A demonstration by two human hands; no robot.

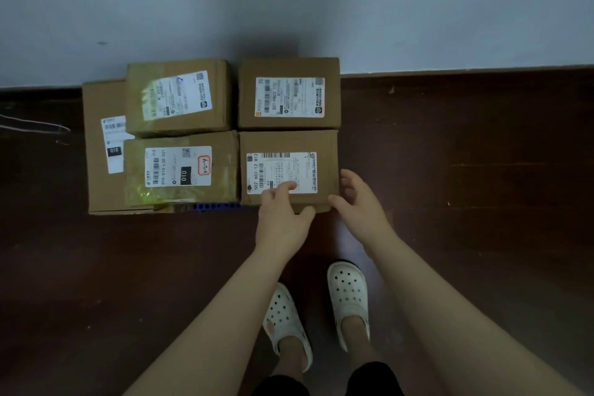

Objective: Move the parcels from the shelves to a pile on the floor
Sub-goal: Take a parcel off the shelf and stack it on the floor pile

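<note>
Several brown cardboard parcels with white labels sit in a pile on the dark floor against the wall. The near-right parcel (289,141) is the one at my hands. My left hand (283,222) grips its front edge, bent fingers on the label and thumb on the front face. My right hand (360,202) is spread beside its right front corner, the thumb touching that corner. Behind it stands the far-right parcel (289,93). To the left, the far-left parcel (178,96) and the near-left parcel (181,167) lie on a larger flat parcel (103,100).
A blue ridged object (218,205) shows under the front of the left parcels. A thin white cable (32,125) lies on the floor at far left. The grey wall (385,10) runs behind the pile. My feet in white clogs (347,292) stand just before it.
</note>
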